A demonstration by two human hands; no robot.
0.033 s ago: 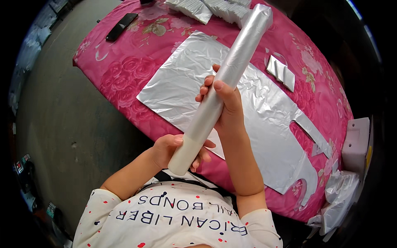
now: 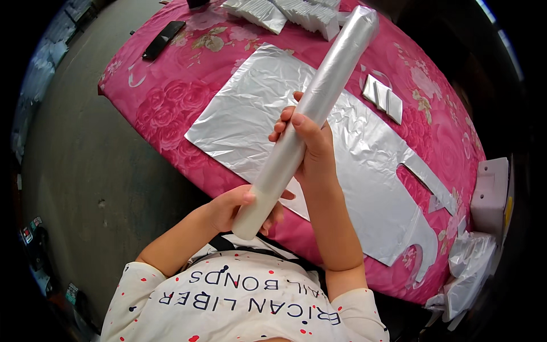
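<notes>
A long roll of clear plastic film [image 2: 333, 71] slants across the view, its pale bare end close to my shirt and its far end over the back of the table. My right hand [image 2: 307, 134] is wrapped round the roll's middle. Lower down, my left hand [image 2: 236, 205] is closed around the pale end, with some of its fingers hidden behind it. Beneath the roll, a flat silvery-white plastic vest bag [image 2: 364, 171] lies on the table, its two handle loops pointing right. I cannot tell whether it is one bag or a stack.
A pink floral cloth covers the table [image 2: 171, 114]. A black phone [image 2: 163, 40] lies far left, and rows of folded white packets [image 2: 307, 17] stand at the back. Smaller white packets [image 2: 383, 98] lie right of the roll. Beyond the right edge are a pale box [image 2: 490, 194] and crumpled plastic [image 2: 470, 262].
The table and the things on it appear shifted very slightly left in the view. Both hands keep their hold on the roll.
</notes>
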